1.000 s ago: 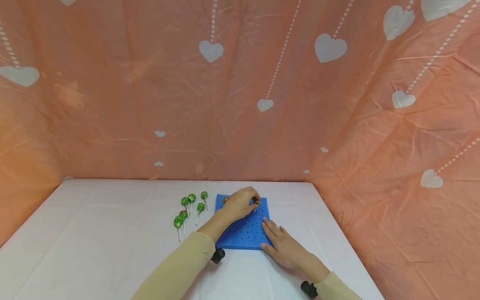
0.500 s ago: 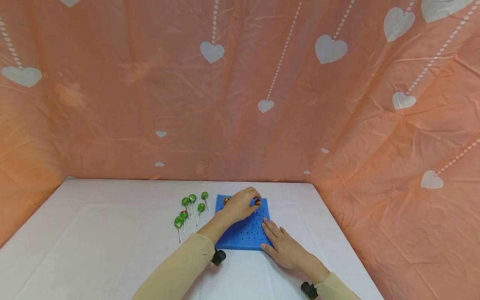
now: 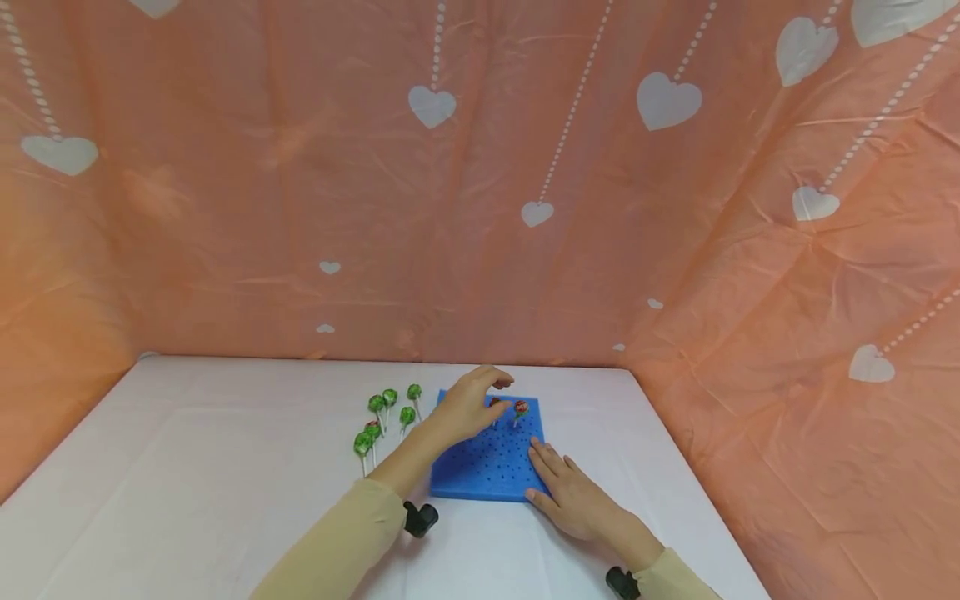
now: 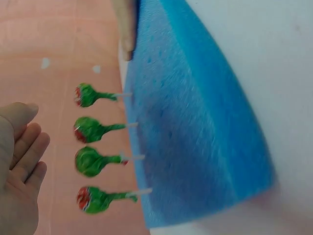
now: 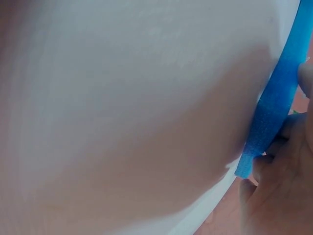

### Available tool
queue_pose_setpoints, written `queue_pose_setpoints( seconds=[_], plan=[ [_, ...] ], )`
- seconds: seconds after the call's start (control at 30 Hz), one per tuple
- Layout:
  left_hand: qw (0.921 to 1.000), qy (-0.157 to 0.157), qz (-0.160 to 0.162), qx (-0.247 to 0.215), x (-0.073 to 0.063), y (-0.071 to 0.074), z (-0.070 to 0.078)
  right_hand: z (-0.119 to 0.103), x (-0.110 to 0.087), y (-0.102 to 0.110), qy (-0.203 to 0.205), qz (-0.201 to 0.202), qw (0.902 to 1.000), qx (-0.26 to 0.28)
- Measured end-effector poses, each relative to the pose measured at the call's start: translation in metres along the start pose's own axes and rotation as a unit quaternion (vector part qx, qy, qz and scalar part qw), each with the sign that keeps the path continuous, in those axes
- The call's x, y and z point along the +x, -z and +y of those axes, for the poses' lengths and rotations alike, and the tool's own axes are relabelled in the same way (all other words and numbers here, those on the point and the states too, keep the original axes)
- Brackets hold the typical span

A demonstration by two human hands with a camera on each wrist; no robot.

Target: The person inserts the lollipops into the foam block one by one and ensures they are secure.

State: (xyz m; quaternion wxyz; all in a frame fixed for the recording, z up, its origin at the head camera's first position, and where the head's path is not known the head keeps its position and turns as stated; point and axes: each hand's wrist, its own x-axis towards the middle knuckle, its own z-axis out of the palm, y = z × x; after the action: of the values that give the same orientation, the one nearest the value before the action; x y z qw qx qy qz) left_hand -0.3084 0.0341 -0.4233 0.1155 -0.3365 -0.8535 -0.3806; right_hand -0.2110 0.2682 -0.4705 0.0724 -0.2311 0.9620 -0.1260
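A blue foam board (image 3: 480, 479) dotted with small holes lies on the table. My left hand (image 3: 467, 407) hovers over its far part with fingers loosely bent, holding nothing. In the left wrist view several green-and-red wrapped lollipops (image 4: 88, 129) stand in a row, their sticks in the foam, a little apart from my fingers. The lollipop at the row's right end (image 3: 521, 407) shows clear of the hand in the head view, while the hand hides part of the row. My right hand (image 3: 573, 500) rests flat along the board's right edge, fingers straight.
Left of the board, several more green-wrapped lollipops (image 3: 362, 442) lie loose on the white tablecloth (image 3: 225, 467). An orange curtain (image 3: 480, 275) with pale hearts hangs behind the table and along its sides.
My left hand has let go of the lollipop at the right end and drawn back to the left, its fingers spreading. That lollipop stays standing in the foam. My right hand keeps its place.
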Motion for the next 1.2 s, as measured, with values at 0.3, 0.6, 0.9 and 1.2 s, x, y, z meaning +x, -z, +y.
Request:
queue_pose_setpoints(
  seconds=[0.3, 0.6, 0.9, 1.2],
  plan=[
    [0.9979, 0.022, 0.057, -0.021, -0.013, 0.028, -0.010, 0.002, -0.002, -0.001, -0.007, 0.000, 1.0000, -0.004],
    [0.9965, 0.050, 0.068, 0.008, -0.043, 0.064, -0.034, -0.001, 0.001, 0.001, -0.009, -0.004, 0.9999, -0.006],
    [0.9959, 0.060, 0.055, 0.039, -0.074, 0.094, -0.062, -0.001, 0.001, 0.002, -0.008, -0.004, 1.0000, -0.003],
    [0.9915, 0.091, -0.005, 0.093, -0.104, 0.113, -0.079, 0.001, 0.002, -0.001, 0.004, 0.008, 1.0000, -0.004]
  ],
)
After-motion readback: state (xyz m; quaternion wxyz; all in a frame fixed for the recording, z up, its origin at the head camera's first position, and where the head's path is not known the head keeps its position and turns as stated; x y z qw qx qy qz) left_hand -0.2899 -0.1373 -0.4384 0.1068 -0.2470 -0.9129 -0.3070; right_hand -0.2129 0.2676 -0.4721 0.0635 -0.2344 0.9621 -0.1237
